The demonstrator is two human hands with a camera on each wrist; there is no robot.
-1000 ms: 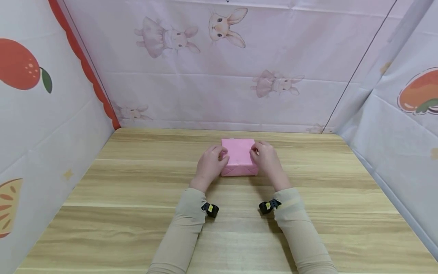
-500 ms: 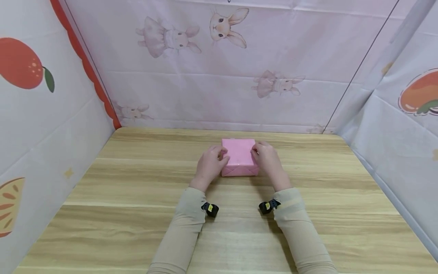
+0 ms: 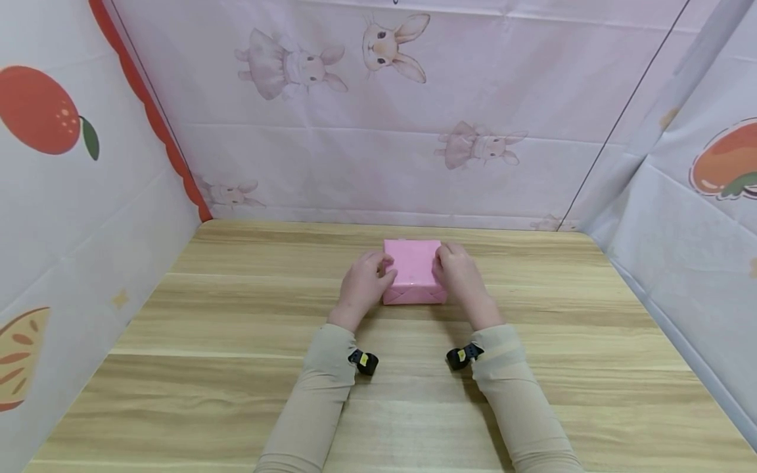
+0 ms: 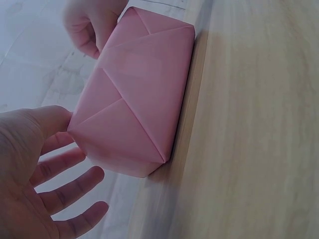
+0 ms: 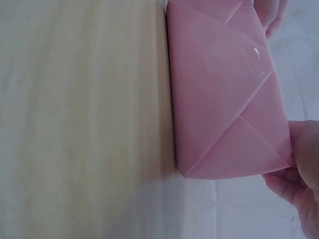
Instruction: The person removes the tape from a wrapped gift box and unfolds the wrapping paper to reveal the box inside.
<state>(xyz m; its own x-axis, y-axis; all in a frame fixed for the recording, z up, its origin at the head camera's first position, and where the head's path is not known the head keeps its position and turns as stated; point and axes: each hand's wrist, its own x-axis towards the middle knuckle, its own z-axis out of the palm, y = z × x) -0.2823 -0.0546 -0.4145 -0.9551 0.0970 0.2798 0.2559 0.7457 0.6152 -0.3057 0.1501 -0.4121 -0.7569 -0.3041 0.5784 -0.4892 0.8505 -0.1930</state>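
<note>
A pink paper-wrapped box (image 3: pixel 412 264) lies on the wooden table, its folded flaps facing the person. At its left edge is my left hand (image 3: pixel 363 284), thumb touching the upper corner. The left wrist view shows the other fingers of this left hand (image 4: pixel 47 174) spread loosely beside the wrapped box (image 4: pixel 134 89). My right hand (image 3: pixel 463 279) pinches the upper right edge with curled fingers. In the right wrist view, the right hand (image 5: pixel 299 169) has its thumb at the corner of the box (image 5: pixel 224 99) and fingers bent against the side; the fingertips are partly hidden.
The wood-grain table (image 3: pixel 236 368) extends around the box on all sides. A rabbit-print cloth (image 3: pixel 378 164) hangs behind it, with fruit-print cloths at left and right. A black wrist camera (image 3: pixel 363 361) sits at each cuff.
The right hand's fingers have curled in more tightly at the box's right edge, and that hand has turned slightly. The left hand and the box have stayed in place.
</note>
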